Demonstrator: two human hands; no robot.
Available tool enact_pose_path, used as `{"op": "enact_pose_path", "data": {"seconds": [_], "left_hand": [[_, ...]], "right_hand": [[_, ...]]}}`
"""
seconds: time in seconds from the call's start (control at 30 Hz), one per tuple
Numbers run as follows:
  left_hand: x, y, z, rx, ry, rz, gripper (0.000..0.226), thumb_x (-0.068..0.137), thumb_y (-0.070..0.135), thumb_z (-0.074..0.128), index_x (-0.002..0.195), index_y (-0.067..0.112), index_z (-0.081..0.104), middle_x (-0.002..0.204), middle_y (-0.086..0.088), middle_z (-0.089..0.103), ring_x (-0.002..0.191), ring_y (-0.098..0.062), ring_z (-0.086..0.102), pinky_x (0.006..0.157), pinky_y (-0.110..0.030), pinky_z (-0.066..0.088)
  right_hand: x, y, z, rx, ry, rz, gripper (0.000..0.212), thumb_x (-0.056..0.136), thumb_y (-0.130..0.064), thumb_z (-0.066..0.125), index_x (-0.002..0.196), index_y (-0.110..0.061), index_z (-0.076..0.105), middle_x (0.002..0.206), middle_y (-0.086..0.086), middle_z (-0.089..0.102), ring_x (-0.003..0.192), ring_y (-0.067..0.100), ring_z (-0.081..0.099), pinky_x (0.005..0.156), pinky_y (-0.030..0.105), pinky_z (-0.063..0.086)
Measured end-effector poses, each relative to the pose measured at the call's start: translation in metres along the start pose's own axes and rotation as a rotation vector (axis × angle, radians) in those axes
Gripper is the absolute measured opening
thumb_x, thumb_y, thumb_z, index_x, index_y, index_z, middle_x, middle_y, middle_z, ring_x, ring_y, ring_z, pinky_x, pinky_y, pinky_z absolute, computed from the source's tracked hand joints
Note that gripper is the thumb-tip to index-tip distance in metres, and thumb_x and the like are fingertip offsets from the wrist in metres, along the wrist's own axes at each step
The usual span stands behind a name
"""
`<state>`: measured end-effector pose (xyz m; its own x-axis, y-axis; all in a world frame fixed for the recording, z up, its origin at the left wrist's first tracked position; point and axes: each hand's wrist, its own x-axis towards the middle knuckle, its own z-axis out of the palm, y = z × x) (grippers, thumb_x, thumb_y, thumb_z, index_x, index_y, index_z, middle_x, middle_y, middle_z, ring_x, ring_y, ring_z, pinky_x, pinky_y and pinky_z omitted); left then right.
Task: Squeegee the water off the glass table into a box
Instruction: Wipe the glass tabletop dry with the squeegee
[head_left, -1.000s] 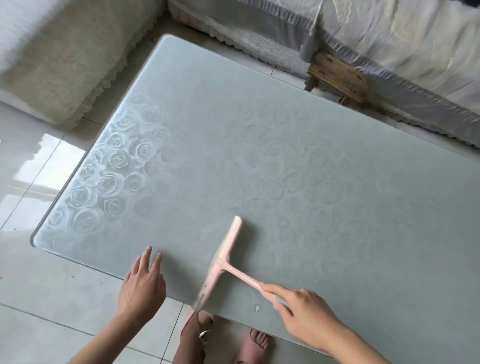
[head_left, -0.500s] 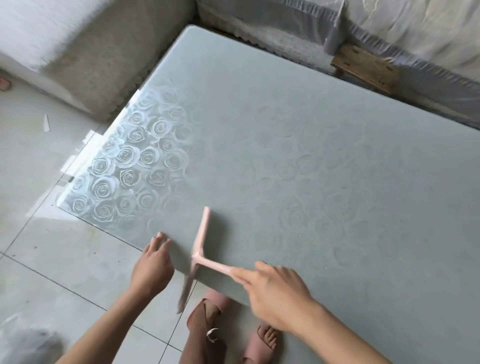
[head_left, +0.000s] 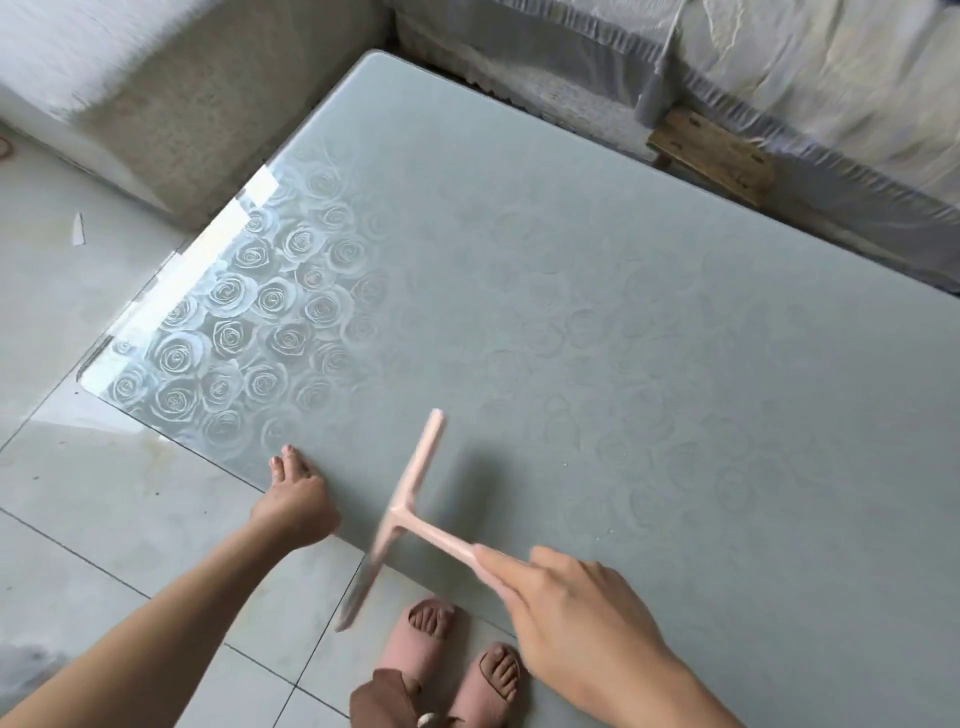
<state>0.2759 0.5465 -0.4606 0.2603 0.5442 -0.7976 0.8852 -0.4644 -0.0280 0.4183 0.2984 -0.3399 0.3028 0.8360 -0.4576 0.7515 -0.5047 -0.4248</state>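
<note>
Since a second ago the squeegee (head_left: 411, 475) has slid its near end past the table (head_left: 571, 234) edge. My left hand (head_left: 293, 501) rests loose there, holding nothing, likely bracing me; my right hand (head_left: 571, 608) grips the handle (head_left: 441, 540) to steer water edgeward. I see no box.

Your room: pale tiled floor (head_left: 104, 493), daylight glare.
You see a fabric-draped sofa (head_left: 156, 104) and perhaps a wooden stool (head_left: 711, 156).
</note>
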Motion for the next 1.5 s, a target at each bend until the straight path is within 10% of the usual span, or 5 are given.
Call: {"op": "enact_pose_path", "data": {"seconds": [0.33,0.7,1.5], "left_hand": [[0.004,-0.008,0.008,-0.046,0.051,0.02,0.077,0.091,0.023,0.041,0.149,-0.004,-0.002,0.156,-0.018,-0.02,0.146,-0.031,-0.012,0.119,-0.04,0.015],[-0.04,0.005,0.01,0.016,0.178,0.128,0.073,0.093,0.022,0.039,0.152,0.014,-0.003,0.159,-0.007,-0.017,0.148,-0.023,-0.009,0.118,-0.047,0.011],[-0.204,0.305,0.176,0.296,0.253,0.45,0.065,0.094,0.017,0.037,0.151,0.008,0.007,0.16,-0.01,-0.001,0.146,-0.02,0.012,0.116,-0.031,0.018]], "right_hand": [[-0.025,0.074,0.009,0.022,-0.101,0.221,0.041,0.097,-0.047,0.028,0.133,-0.067,0.023,0.097,-0.009,0.053,0.103,0.019,0.056,0.074,0.032,0.037],[-0.067,0.044,-0.036,0.049,-0.006,0.299,0.041,0.099,-0.047,0.023,0.133,-0.068,0.015,0.075,-0.007,0.037,0.072,0.014,0.044,0.068,0.028,0.04],[-0.341,0.323,0.015,0.146,0.082,0.511,0.042,0.091,-0.059,0.044,0.132,-0.06,0.035,0.128,-0.029,0.054,0.112,0.005,0.055,0.08,0.019,0.04]]}}
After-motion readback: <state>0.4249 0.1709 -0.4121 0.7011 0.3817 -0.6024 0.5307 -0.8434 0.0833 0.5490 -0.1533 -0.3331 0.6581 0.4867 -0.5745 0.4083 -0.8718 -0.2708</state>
